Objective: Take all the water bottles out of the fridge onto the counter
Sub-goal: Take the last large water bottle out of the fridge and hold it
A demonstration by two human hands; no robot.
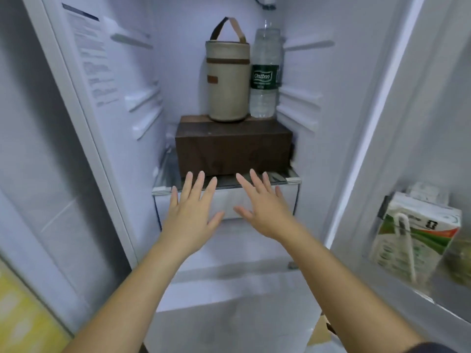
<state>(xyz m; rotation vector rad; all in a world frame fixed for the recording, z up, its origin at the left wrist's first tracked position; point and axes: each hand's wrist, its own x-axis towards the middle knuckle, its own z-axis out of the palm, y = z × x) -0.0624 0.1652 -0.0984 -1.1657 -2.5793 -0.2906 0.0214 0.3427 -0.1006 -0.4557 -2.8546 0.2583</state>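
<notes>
Atop brown box (pixel 233 146) | clear water bottle (pixel 265 72), green label, upright, by tan bag (pixel 228 80) | L hand (pixel 191 212), R hand (pixel 265 212): fingers (pixel 200 184) spread

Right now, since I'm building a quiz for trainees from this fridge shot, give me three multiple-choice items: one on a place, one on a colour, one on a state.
1. Where does the water bottle stand?
A) in the door shelf
B) on the brown box, right of the beige bag
C) in the bottom drawer

2. What colour is the bottle's label?
A) red
B) yellow
C) green

3. How are the left hand and right hand?
A) both open, holding nothing
B) left grips the bottle
C) right grips the bag

Answers: 1 B, it stands upright atop the box beside the bag; 2 C, the band round its middle is green; 3 A, all fingers are spread.
</notes>
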